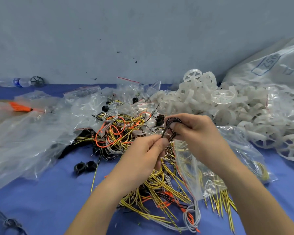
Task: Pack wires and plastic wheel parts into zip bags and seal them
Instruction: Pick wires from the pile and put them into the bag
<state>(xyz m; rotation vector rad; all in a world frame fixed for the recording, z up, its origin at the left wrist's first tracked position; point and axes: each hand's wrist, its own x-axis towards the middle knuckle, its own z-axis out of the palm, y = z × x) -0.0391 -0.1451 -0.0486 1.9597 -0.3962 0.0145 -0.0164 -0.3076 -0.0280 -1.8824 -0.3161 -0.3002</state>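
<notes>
We saw the right hand [190,131] hold a coil of dark wire [172,123] wound on its fingers, while the left hand [148,150] pinched the wire's end, above the wire pile [122,133] at the table's [49,192] middle; white wheels [210,99] lay toward the far right edge.

A plastic water bottle [15,82] is lying on its side at the far left of the blue-covered worktop [46,192], against the grey wall [126,31]. Two black ring caps [85,166] are sitting together on the cloth.
</notes>
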